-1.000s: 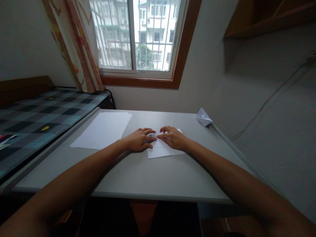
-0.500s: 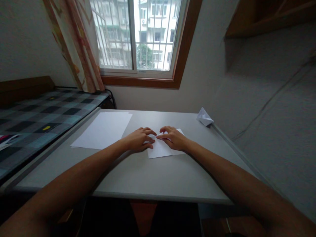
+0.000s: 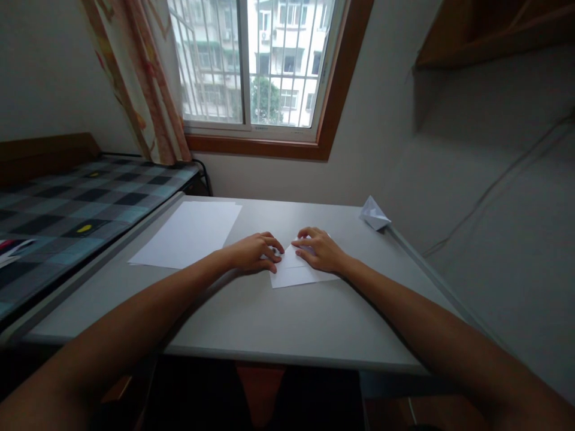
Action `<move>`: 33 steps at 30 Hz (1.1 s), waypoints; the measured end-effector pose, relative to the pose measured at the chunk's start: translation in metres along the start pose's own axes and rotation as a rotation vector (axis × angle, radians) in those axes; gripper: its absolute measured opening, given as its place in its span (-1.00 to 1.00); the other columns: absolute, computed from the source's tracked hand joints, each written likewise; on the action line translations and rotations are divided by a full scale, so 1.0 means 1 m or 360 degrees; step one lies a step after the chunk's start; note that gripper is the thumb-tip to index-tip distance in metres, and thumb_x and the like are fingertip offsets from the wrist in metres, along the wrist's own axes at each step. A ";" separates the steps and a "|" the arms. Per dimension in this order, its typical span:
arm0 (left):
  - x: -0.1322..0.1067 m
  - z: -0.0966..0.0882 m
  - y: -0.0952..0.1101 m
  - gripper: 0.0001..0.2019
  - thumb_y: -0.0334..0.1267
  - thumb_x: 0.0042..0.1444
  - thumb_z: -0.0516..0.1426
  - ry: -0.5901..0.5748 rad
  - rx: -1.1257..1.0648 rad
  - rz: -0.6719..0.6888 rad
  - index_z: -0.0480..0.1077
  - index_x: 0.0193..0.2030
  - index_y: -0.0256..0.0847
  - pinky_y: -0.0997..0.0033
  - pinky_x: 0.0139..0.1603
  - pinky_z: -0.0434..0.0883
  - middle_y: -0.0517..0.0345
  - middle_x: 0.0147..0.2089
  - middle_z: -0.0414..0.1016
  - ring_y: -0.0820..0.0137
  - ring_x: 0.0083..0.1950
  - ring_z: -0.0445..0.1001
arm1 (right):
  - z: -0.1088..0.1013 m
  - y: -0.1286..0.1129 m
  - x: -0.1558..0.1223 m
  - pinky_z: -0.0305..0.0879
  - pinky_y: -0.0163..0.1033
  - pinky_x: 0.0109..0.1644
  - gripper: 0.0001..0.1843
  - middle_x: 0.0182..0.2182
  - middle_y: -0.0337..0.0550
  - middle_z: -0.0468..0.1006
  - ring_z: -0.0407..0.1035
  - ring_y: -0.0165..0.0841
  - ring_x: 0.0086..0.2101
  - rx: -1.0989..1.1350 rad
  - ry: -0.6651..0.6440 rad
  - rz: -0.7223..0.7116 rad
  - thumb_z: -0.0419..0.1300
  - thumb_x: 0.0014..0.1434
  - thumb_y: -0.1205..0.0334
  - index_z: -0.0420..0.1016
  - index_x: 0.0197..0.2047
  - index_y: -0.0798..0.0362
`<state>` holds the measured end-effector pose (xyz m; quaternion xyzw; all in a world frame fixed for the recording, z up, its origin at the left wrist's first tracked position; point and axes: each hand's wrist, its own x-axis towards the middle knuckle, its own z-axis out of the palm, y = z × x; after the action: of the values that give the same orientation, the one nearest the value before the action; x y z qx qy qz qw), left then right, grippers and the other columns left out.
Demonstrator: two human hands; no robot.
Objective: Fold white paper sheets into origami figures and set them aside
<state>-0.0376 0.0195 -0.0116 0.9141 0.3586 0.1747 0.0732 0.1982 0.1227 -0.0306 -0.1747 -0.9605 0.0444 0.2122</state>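
A partly folded sheet of white paper [image 3: 299, 275] lies flat on the table in front of me, its upper part forming a sloped, pointed edge. My left hand [image 3: 259, 252] rests at the paper's left edge with its fingers apart and slightly bent. On the upper right of the sheet lies my right hand [image 3: 321, 248], fingers spread over the folded part and touching it. Part of the paper's far right side is hidden under that hand.
White sheets [image 3: 188, 233] lie stacked at the table's left. A folded paper boat [image 3: 375, 214] stands at the far right corner of the white table [image 3: 251, 323]. A bed with a checked cover [image 3: 112, 185] is at left; a window is behind.
My right hand has slid slightly to the right across the paper, away from the left hand, showing more of the folded flap and a crease. The left hand has barely moved.
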 end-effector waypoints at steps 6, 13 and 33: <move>-0.001 -0.001 0.001 -0.78 -0.05 0.06 0.21 0.0048 0.0064 -0.0010 0.57 -0.22 -0.06 0.20 0.06 0.28 0.04 0.03 0.47 0.23 0.02 0.37 | 0.000 0.002 0.001 0.16 0.03 0.05 -0.60 -0.02 0.03 0.39 0.27 -0.14 -0.04 -0.0049 -0.0032 0.0088 0.15 0.16 0.01 0.49 0.01 0.00; -0.003 0.002 0.000 -0.82 -0.10 0.05 0.23 0.0086 -0.0148 -0.0066 0.58 -0.31 -0.12 0.31 -0.04 0.34 0.03 -0.02 0.50 0.32 -0.07 0.40 | 0.000 0.004 -0.001 0.14 0.01 0.06 -0.54 0.00 0.04 0.39 0.26 -0.14 -0.02 -0.0111 -0.0055 0.0169 0.13 0.16 -0.05 0.46 0.03 0.03; 0.007 0.003 0.012 -0.75 -0.12 0.19 0.09 0.0164 -0.0065 -0.0182 0.50 -0.15 -0.18 0.26 0.07 0.30 0.00 -0.02 0.49 0.30 0.02 0.42 | -0.019 0.015 0.000 0.22 -0.06 -0.10 -0.41 -0.15 0.07 0.49 0.38 -0.12 -0.19 -0.0423 -0.0168 0.0565 0.17 0.01 -0.27 0.54 -0.13 0.05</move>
<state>-0.0240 0.0156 -0.0097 0.8802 0.4098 0.2244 0.0830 0.2116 0.1372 -0.0158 -0.3648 -0.9218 -0.0368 0.1256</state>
